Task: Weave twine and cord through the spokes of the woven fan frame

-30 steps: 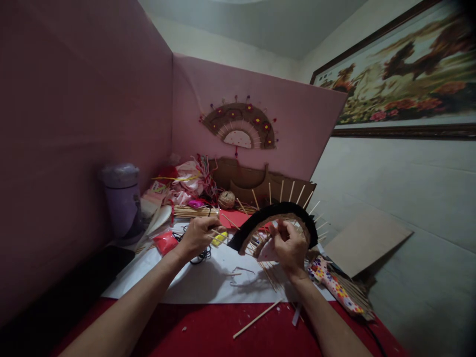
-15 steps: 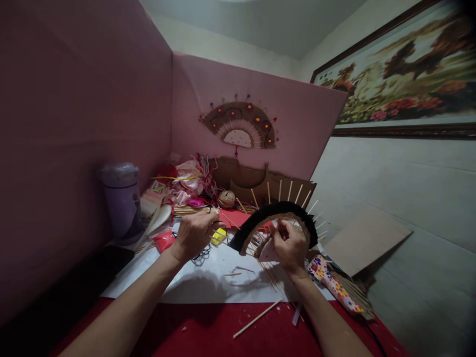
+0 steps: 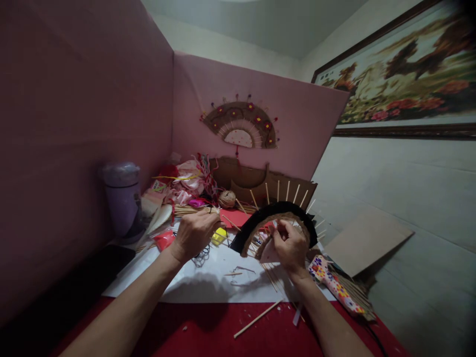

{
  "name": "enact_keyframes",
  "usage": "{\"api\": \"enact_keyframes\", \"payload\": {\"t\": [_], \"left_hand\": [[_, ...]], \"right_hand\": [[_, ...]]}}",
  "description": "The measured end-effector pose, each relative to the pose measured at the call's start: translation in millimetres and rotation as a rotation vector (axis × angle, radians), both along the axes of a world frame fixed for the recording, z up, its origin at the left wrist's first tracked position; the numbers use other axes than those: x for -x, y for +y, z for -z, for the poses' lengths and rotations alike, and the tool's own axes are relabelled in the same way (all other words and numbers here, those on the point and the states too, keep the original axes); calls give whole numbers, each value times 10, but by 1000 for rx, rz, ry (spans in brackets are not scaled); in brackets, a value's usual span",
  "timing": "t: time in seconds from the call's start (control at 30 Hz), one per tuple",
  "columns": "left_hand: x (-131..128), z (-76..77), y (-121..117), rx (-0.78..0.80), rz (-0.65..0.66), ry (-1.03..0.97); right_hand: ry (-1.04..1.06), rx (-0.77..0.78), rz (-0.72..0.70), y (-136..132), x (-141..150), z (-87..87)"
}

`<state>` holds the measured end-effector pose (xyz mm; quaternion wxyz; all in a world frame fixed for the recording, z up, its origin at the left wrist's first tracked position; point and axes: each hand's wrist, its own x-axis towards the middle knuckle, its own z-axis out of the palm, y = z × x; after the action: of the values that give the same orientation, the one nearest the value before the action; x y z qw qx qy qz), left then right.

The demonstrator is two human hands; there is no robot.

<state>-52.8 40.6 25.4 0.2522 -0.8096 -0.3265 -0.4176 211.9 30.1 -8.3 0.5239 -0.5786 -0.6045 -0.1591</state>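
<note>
My right hand (image 3: 292,243) is closed on the inner part of a half-round craft fan (image 3: 273,213), which is held tilted above the table. A black band covers its outer arc, brown cardboard shows inside it, and wooden sticks fan outward past the rim. Beside the fan's left end, my left hand (image 3: 197,233) is pinched shut, and a thin black cord (image 3: 222,224) shows at its fingertips. More black cord (image 3: 202,257) lies loosely coiled on the white sheet below that hand. The fingers hide part of the cord and of the fan's centre.
A finished fan (image 3: 238,124) hangs on the pink board. Behind my hands lie a twine ball (image 3: 226,199), yarn, a stick bundle (image 3: 186,210) and a yellow piece (image 3: 219,236). A purple flask (image 3: 122,203) stands left; a flower-patterned glue gun (image 3: 332,282) lies right. One loose stick (image 3: 256,320) rests in front.
Both hands keep nearly the same pose and hold. The fan has turned very slightly, its upper sticks leaning a little differently; the whole view has shifted a touch.
</note>
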Motion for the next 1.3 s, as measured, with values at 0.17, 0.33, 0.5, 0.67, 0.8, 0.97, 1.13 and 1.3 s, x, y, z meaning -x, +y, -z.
{"api": "enact_keyframes", "payload": {"t": [0.17, 0.33, 0.5, 0.67, 0.8, 0.97, 1.13, 1.3], "left_hand": [[2, 0, -4, 21, -14, 35], [5, -2, -15, 17, -33, 46], [8, 19, 7, 80, -27, -6], [7, 60, 49, 144, -17, -31], [8, 74, 55, 162, -40, -6], [12, 68, 48, 153, -75, 41], [10, 70, 42, 169, -63, 53], [9, 75, 32, 172, -75, 62]], "right_hand": [[12, 23, -44, 18, -5, 28], [16, 36, -75, 26, 9, 49], [10, 45, -80, 15, 19, 44], [0, 58, -85, 1, 23, 39], [0, 62, -89, 0, 28, 45], [-8, 69, -104, -6, 39, 47], [-26, 77, -108, -22, 57, 54], [-21, 76, -105, -34, 80, 54]]}}
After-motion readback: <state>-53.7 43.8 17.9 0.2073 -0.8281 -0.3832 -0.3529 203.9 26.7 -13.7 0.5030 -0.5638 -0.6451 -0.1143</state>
